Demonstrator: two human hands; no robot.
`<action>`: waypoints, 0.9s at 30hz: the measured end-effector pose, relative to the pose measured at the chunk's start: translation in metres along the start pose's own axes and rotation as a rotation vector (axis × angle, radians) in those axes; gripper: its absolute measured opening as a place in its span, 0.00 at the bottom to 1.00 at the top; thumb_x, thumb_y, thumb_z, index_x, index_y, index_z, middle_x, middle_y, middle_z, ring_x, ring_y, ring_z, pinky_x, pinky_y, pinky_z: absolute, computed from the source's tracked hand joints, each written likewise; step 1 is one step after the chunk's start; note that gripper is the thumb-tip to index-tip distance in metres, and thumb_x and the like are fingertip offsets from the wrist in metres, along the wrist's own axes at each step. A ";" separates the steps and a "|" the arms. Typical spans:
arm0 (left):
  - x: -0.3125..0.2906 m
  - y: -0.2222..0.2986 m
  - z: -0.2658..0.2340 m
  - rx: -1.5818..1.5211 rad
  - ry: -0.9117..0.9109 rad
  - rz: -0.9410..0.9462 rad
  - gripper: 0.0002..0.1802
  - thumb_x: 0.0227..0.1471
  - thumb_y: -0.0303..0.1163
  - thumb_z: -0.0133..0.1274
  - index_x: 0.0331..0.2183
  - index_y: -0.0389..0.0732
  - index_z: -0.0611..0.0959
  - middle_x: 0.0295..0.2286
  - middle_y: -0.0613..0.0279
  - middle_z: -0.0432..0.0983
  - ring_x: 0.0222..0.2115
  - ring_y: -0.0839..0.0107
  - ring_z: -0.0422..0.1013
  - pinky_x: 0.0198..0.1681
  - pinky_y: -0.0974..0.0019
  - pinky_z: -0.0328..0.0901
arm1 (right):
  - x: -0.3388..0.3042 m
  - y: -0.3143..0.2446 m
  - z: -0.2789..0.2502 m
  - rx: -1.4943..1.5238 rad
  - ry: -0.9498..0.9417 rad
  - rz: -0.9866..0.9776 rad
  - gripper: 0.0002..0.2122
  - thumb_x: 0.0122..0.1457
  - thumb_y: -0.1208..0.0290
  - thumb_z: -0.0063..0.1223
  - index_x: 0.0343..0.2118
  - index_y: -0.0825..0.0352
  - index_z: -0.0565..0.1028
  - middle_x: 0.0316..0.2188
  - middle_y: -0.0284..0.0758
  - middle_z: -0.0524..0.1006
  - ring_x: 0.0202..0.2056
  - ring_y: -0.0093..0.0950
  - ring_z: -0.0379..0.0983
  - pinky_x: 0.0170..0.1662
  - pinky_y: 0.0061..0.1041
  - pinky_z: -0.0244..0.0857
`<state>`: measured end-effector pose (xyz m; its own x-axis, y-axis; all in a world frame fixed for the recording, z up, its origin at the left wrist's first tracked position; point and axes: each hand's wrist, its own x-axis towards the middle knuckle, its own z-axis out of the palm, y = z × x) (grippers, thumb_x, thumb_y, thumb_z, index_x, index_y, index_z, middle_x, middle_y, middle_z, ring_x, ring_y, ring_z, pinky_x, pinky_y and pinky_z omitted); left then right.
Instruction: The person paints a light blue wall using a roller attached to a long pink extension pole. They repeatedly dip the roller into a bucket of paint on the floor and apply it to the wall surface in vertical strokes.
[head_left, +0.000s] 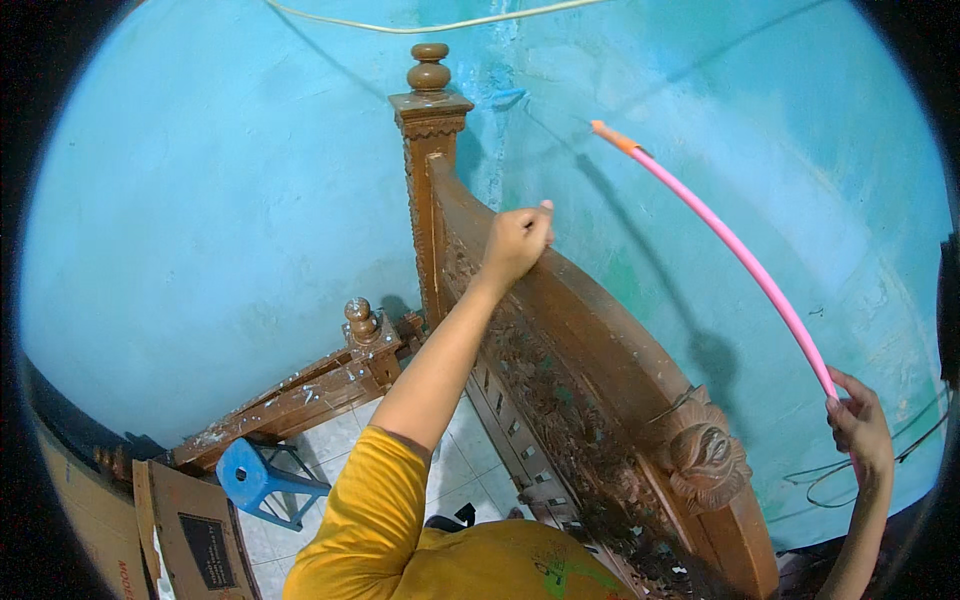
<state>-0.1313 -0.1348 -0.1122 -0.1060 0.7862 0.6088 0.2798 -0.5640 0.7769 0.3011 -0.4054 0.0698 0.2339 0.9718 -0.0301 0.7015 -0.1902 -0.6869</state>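
Observation:
My right hand [858, 425], at the far right, is closed around the lower part of a long pink pole [757, 270]. The pole bows up and left, ending in an orange handle-like piece [614, 137] near the blue wall. Beyond that tip, a small blue piece [510, 98] touches the wall by the corner; I cannot tell whether it joins the pole. My left hand [518, 242] is a fist with the thumb up, at the top rail of a carved wooden headboard [610, 315]. What its fingers hold, if anything, is hidden.
The headboard's tall post [430, 130] rises near the corner. A lower wooden bed end [300, 395], spotted with pale specks, lies at left. Below it are a blue plastic stool [252, 470] and cardboard boxes [190, 530]. A pale cable [430, 27] hangs across the wall top.

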 end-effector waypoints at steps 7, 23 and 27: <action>0.012 0.047 0.022 -0.516 -0.175 -0.094 0.22 0.64 0.45 0.46 0.43 0.33 0.76 0.32 0.56 0.78 0.30 0.70 0.77 0.32 0.68 0.71 | -0.105 -0.022 0.026 -0.003 0.222 -0.077 0.24 0.60 0.65 0.56 0.59 0.65 0.68 0.15 0.19 0.61 0.12 0.12 0.51 0.14 0.16 0.44; -0.093 0.185 -0.029 -1.043 -0.385 -0.145 0.24 0.65 0.39 0.43 0.55 0.30 0.70 0.39 0.57 0.73 0.39 0.69 0.74 0.39 0.66 0.75 | -0.251 -0.054 0.204 0.239 0.183 -0.224 0.22 0.65 0.73 0.49 0.61 0.72 0.65 0.58 0.40 0.69 0.57 0.25 0.65 0.60 0.25 0.56; -0.136 0.178 -0.056 -0.962 -0.358 -0.112 0.24 0.64 0.37 0.46 0.56 0.33 0.70 0.35 0.63 0.74 0.37 0.75 0.73 0.40 0.68 0.73 | -0.262 -0.030 0.247 0.253 0.188 -0.206 0.23 0.65 0.73 0.50 0.62 0.66 0.65 0.42 0.26 0.73 0.32 0.12 0.60 0.33 0.14 0.52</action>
<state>-0.1206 -0.3563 -0.0481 0.2498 0.7872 0.5638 -0.6128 -0.3223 0.7215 0.0526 -0.6202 -0.0805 0.2414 0.9389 0.2453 0.5640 0.0699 -0.8228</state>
